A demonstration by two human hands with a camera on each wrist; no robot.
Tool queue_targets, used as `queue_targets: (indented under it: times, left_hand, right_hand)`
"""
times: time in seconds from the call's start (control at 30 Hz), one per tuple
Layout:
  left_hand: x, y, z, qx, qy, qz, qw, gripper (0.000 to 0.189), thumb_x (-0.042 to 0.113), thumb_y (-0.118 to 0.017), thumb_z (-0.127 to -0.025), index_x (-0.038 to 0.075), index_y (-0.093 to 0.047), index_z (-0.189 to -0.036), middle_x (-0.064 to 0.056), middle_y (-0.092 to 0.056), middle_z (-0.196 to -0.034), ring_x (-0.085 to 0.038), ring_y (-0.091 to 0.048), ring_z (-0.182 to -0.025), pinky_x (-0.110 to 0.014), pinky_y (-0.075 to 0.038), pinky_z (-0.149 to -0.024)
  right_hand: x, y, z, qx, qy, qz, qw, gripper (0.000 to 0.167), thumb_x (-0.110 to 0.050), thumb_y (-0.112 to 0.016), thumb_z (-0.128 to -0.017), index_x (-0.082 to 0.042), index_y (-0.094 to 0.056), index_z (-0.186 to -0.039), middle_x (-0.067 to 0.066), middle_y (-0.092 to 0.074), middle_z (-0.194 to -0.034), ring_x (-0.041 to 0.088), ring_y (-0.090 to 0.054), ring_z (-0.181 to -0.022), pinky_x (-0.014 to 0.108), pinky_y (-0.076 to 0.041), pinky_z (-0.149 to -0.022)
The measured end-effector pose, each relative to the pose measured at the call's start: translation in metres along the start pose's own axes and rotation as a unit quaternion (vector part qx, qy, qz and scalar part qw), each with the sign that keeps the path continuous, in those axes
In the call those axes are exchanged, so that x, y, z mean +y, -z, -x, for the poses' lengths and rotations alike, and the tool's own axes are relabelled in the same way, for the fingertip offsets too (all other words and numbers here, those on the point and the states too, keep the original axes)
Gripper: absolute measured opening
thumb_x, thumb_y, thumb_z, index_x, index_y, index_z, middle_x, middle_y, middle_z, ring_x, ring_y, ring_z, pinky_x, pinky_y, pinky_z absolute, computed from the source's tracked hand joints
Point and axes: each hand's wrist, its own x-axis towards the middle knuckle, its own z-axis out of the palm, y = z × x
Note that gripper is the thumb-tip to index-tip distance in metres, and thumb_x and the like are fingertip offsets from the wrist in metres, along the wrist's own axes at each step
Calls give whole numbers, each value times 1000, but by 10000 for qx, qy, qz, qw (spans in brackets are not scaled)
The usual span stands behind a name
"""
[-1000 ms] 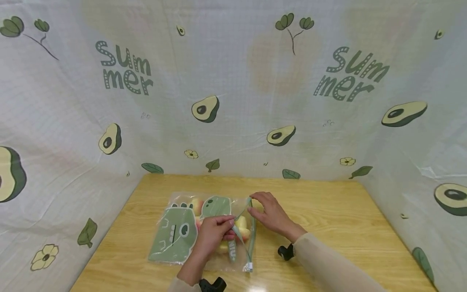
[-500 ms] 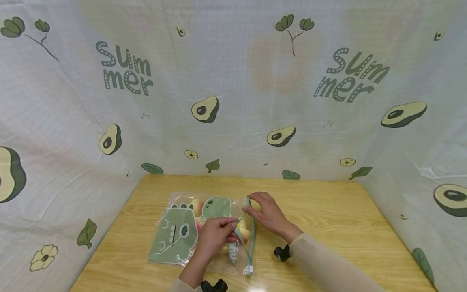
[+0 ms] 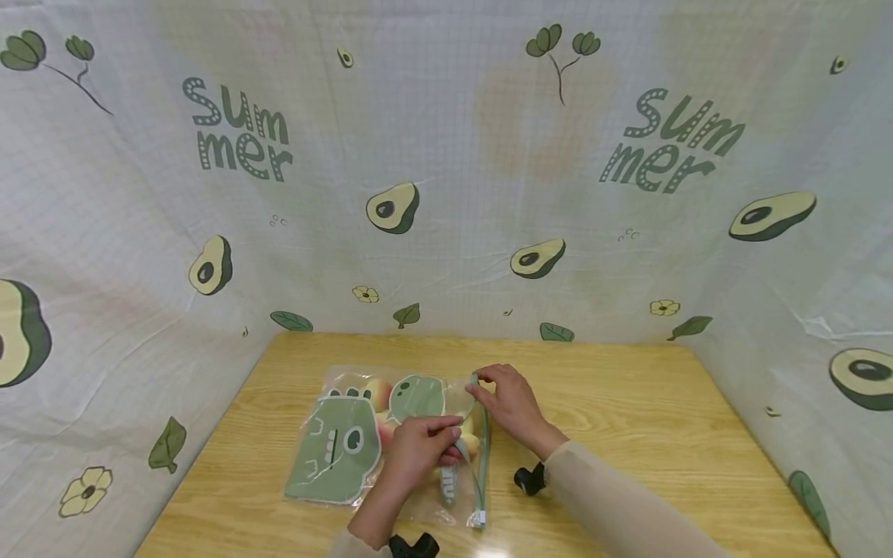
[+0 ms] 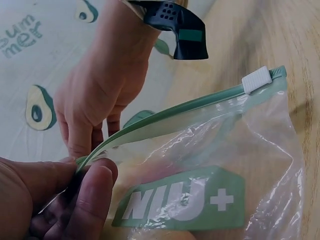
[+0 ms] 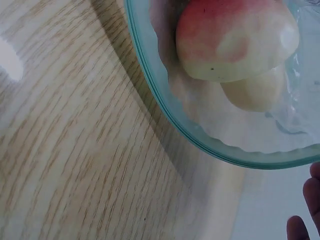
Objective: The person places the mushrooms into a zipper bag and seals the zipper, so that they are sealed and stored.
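A clear zip bag (image 3: 328, 465) printed with green dinosaurs lies on the table, its mouth facing right. Inside it are several yellow-and-red fruits like peaches (image 5: 235, 40). My left hand (image 3: 418, 449) pinches the green zip edge of the upper layer near its middle, lifting it so the mouth gapes. At the mouth's far corner, my right hand (image 3: 512, 403) pinches the green strip between thumb and fingers. A white slider (image 4: 257, 80) sits at the near end of the strip. Only a few right fingertips (image 5: 312, 195) show in the right wrist view.
The wooden table (image 3: 628, 434) extends to the right of the bag. A pale curtain (image 3: 446, 155) with avocado prints hangs behind and at both sides. Black devices (image 3: 530, 479) are strapped to the wrists.
My left hand has shifted slightly right with the zip edge. My right hand has moved a little left, still at the far corner, bringing the hands closer together.
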Motion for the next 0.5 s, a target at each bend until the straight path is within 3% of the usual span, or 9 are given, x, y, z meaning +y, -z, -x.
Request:
queue_targets:
  times: [0.5]
  left_hand:
    - [-2,-1,4,-40,-101,-10,9999,38,17,-76,-99,-2,-71,-132,-14,-80,-87,-24,-79,-73,-32,-67,-64]
  right_hand:
    - [1,-3,-5,541,-335,50,9980,10,-18,-79,-96,-10,-81,-102,4,-77,-95,24,-71,-92,44,-60,-80]
